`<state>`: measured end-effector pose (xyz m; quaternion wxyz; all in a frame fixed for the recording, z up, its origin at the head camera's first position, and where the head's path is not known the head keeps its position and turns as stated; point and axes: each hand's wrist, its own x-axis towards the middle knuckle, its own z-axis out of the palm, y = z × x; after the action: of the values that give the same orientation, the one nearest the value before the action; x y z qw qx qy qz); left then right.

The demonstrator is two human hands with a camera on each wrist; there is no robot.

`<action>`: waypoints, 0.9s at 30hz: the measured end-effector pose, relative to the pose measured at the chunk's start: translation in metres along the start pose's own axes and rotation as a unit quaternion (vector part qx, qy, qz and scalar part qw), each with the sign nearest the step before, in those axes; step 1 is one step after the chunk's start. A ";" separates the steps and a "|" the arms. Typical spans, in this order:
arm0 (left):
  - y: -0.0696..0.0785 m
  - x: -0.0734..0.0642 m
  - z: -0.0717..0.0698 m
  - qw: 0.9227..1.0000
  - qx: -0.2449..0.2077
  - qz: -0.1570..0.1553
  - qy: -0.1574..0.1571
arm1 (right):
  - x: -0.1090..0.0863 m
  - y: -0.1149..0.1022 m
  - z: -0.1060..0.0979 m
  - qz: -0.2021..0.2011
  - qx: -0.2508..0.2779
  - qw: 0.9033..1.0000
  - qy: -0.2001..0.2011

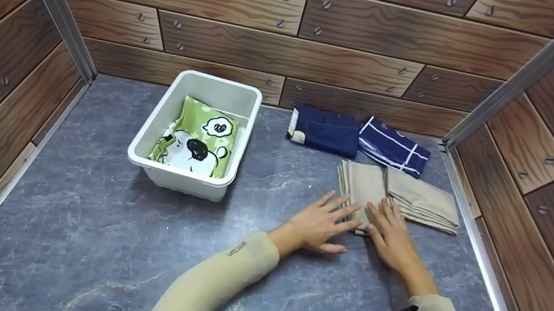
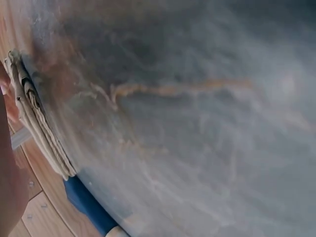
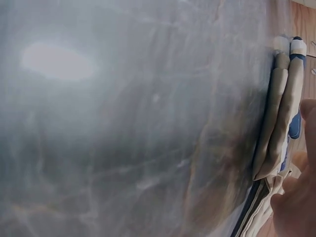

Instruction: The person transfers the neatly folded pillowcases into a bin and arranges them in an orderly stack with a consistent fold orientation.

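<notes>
Two folded beige cloths lie side by side on the right of the grey marbled surface. My left hand (image 1: 323, 223) is spread flat, its fingertips on the left edge of the nearer-left beige cloth (image 1: 361, 182). On the same cloth's front right part rest the straight fingers of my right hand (image 1: 392, 236). The other beige cloth (image 1: 424, 199) lies just right of it, angled. In the left wrist view the layered edge of a beige cloth (image 2: 42, 126) shows beside the hand. The right wrist view shows folded beige layers (image 3: 281, 118) near the fingers.
Behind the beige cloths lie a folded navy cloth (image 1: 328, 130) and a navy cloth with white lines (image 1: 396, 145). A white plastic bin (image 1: 186, 175) at left holds a green cloth with a cartoon dog (image 1: 209, 140). Wood-patterned walls (image 1: 246, 39) enclose the surface.
</notes>
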<state>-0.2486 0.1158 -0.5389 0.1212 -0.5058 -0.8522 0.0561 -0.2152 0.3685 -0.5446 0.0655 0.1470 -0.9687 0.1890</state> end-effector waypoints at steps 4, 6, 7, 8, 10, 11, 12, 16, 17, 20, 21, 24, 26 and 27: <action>0.003 0.000 0.008 1.000 -0.003 0.007 -0.015 | -0.003 0.000 0.001 0.009 0.008 0.999 -0.035; 0.005 -0.001 0.011 1.000 0.000 0.011 -0.016 | -0.004 0.000 0.003 0.011 0.004 0.999 -0.041; 0.006 -0.001 0.013 1.000 0.003 0.012 -0.017 | -0.004 0.000 0.004 0.011 0.004 0.999 -0.042; 0.007 -0.002 0.014 1.000 0.003 0.012 -0.017 | -0.005 0.000 0.005 0.011 0.003 0.999 -0.042; 0.008 -0.002 0.016 1.000 0.002 0.011 -0.018 | -0.005 0.000 0.006 0.013 0.004 0.999 -0.045; 0.009 -0.002 0.016 1.000 -0.001 0.010 -0.019 | -0.006 0.000 0.006 0.015 0.005 0.999 -0.048; 0.010 -0.002 0.016 1.000 -0.002 0.010 -0.022 | -0.006 -0.001 0.007 0.018 0.006 0.999 -0.051; 0.010 -0.002 0.015 0.999 -0.011 0.013 -0.036 | -0.005 -0.002 0.009 0.024 0.010 0.998 -0.059; 0.010 -0.002 0.014 0.999 -0.013 0.014 -0.040 | -0.005 -0.002 0.009 0.023 0.010 0.998 -0.059; 0.010 -0.004 0.015 0.998 -0.021 0.020 -0.052 | -0.005 -0.003 0.011 0.017 0.008 0.999 -0.051; 0.010 -0.005 0.015 0.998 -0.025 0.021 -0.054 | -0.006 -0.003 0.011 0.017 0.007 0.999 -0.048; 0.009 -0.007 0.017 0.998 -0.037 0.024 -0.051 | -0.006 -0.005 0.013 0.022 0.007 0.999 -0.047; 0.008 -0.008 0.017 0.998 -0.043 0.021 -0.049 | -0.005 -0.006 0.014 0.026 0.008 0.998 -0.051; 0.007 -0.009 0.018 0.998 -0.046 0.019 -0.047 | -0.004 -0.007 0.015 0.028 0.009 0.998 -0.051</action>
<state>-0.2434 0.1119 -0.5586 0.0561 -0.5240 -0.8488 0.0426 -0.2101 0.3574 -0.5563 0.0094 0.1300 -0.9727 0.1918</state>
